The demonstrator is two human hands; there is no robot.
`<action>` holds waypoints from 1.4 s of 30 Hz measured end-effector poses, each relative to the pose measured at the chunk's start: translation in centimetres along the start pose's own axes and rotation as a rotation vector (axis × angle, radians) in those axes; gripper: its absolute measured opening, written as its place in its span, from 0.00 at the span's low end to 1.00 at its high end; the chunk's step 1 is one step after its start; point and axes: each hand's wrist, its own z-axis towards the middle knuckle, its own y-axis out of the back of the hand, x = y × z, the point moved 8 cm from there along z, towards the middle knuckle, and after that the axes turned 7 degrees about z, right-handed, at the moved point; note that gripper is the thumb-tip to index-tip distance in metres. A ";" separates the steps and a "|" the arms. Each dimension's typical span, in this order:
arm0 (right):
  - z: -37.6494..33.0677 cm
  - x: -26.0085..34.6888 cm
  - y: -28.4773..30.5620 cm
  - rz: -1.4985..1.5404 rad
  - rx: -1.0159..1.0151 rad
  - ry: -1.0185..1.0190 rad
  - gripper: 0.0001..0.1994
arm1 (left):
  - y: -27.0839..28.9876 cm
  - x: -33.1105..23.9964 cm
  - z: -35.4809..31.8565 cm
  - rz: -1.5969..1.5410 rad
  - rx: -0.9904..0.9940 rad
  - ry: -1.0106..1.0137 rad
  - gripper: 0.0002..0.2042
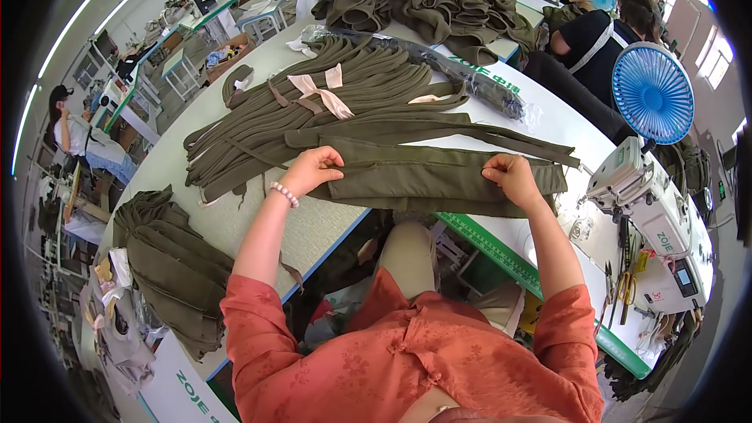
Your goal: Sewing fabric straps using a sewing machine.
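A long olive-green fabric panel (415, 182) lies stretched sideways across the near edge of the table. My left hand (312, 171), with a beaded bracelet at the wrist, pinches its left end between thumb and fingers. Toward the other end, my right hand (513, 178) pinches the upper layer the same way. More olive cloth lies under and behind this panel. Just beyond it, a bundle of long olive fabric strips (266, 129) is tied with a pale pink cloth band (321, 94).
At right stands a white sewing machine (654, 223), a blue fan (653, 94) above it and yellow-handled scissors (625, 290) beside it. Folded olive pieces (176, 266) hang over the left table edge. A big olive cloth heap (427, 0) rises at the back. Other people sit nearby.
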 end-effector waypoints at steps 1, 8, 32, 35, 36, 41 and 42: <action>0.0 0.0 0.0 0.000 -0.003 -0.001 0.04 | -0.1 0.0 0.0 0.040 0.011 0.011 0.06; -0.1 0.0 -0.1 0.017 -0.010 0.005 0.03 | 0.3 0.4 -0.1 0.144 0.040 0.095 0.05; -0.4 -0.5 0.1 0.043 -0.028 0.028 0.03 | 0.5 0.7 0.2 0.078 -0.021 0.071 0.06; -0.4 -0.6 0.1 0.066 -0.028 0.022 0.03 | 0.5 0.4 0.1 0.095 -0.017 0.076 0.06; -0.4 -0.5 0.0 0.082 -0.029 0.021 0.03 | 0.6 0.2 0.1 0.088 -0.019 0.074 0.06; -0.6 -0.4 0.1 0.098 -0.035 0.019 0.03 | 0.7 0.0 -0.1 0.068 -0.041 0.060 0.06; -0.7 -0.4 0.1 0.098 -0.037 0.018 0.03 | 0.8 0.0 -0.2 0.067 -0.052 0.055 0.06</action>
